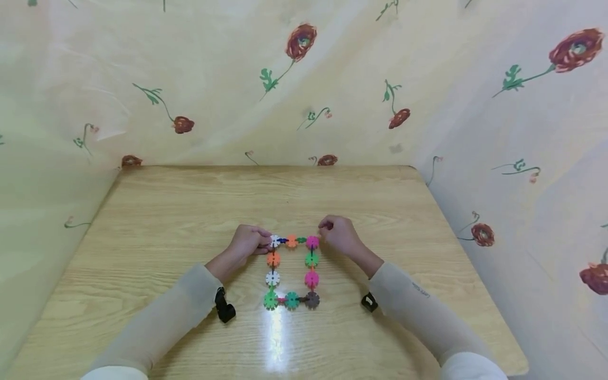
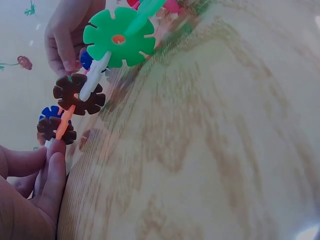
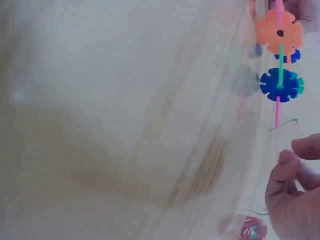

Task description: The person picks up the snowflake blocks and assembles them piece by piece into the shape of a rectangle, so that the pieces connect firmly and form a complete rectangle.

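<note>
Notched plastic discs in several colours, slotted together edge to edge, form a rectangular frame (image 1: 311,259) on the table. At its far left corner, my left hand (image 1: 249,240) pinches the white disc (image 1: 275,241) between thumb and fingers. The left wrist view shows this grip below a brown disc (image 2: 50,129), with a larger green disc (image 2: 112,30) closer to the camera. Just right of the pink corner disc (image 1: 312,242), my right hand (image 1: 339,235) has loosely bent fingers and holds nothing. In the right wrist view a small gap separates its fingertips from the frame's pink end piece.
The wood-grain table (image 1: 190,200) meets a flower-printed curtain (image 1: 214,79) at the back and sides. Black straps (image 1: 224,306) hang at both wrists, below the sleeves. Light glares on the tabletop just in front of the frame.
</note>
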Demonstrator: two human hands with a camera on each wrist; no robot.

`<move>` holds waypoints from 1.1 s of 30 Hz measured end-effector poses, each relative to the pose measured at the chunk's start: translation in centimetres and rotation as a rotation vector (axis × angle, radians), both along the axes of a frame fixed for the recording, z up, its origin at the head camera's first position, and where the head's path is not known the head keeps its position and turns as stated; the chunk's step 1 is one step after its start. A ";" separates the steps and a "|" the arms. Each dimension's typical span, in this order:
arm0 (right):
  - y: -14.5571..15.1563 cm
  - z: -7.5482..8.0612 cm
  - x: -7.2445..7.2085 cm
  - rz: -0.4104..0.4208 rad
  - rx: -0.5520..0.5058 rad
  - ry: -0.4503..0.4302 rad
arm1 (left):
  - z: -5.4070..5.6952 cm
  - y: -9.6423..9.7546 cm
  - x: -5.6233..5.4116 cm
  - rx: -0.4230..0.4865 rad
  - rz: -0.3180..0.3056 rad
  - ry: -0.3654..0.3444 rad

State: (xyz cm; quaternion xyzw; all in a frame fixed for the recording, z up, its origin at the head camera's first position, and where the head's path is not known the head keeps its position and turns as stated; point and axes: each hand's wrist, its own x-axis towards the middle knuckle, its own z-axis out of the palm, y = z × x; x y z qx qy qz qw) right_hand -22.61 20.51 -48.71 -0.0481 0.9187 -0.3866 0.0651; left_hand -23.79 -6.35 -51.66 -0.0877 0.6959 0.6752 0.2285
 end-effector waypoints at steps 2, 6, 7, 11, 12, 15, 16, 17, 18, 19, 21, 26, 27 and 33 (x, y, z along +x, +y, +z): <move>0.0 -0.2 0.1 -0.017 -0.049 -0.106 | 0.0 0.0 0.1 -0.006 0.004 0.001; -0.2 -0.5 0.1 -0.014 -0.202 -0.300 | 0.4 0.1 0.1 -0.015 0.014 0.006; -0.2 -0.6 0.1 -0.016 -0.242 -0.326 | 0.5 0.1 0.1 -0.018 0.015 0.005; 0.0 -1.0 0.2 -0.055 -0.363 -0.372 | 0.6 0.2 0.2 -0.015 0.005 0.008; 0.1 -1.1 0.2 -0.059 -0.378 -0.376 | 0.6 0.2 0.2 -0.015 0.005 0.009; 0.1 -1.3 0.2 -0.055 -0.396 -0.384 | 0.5 0.3 0.2 -0.023 0.004 0.011; 0.1 -1.4 0.2 -0.051 -0.397 -0.384 | 0.5 0.3 0.2 -0.027 0.004 0.012; 0.1 -1.4 0.2 -0.046 -0.397 -0.384 | 0.5 0.3 0.3 -0.029 0.004 0.012; 0.1 -1.4 0.2 -0.046 -0.399 -0.386 | 0.4 0.3 0.3 -0.032 0.004 0.012; 0.0 -1.4 0.3 -0.047 -0.401 -0.387 | 0.4 0.4 0.3 -0.035 0.003 0.012; -0.2 -1.4 0.4 -0.054 -0.407 -0.387 | 0.4 0.4 0.3 -0.038 0.002 0.011; -0.5 -1.4 0.6 -0.088 -0.409 -0.373 | 0.2 0.5 0.2 -0.051 0.006 0.008; -0.5 -1.5 0.6 -0.096 -0.412 -0.368 | 0.1 0.5 0.2 -0.051 0.005 0.009; -0.6 -1.7 0.6 -0.106 -0.444 -0.340 | 0.1 0.5 0.2 -0.058 0.001 0.011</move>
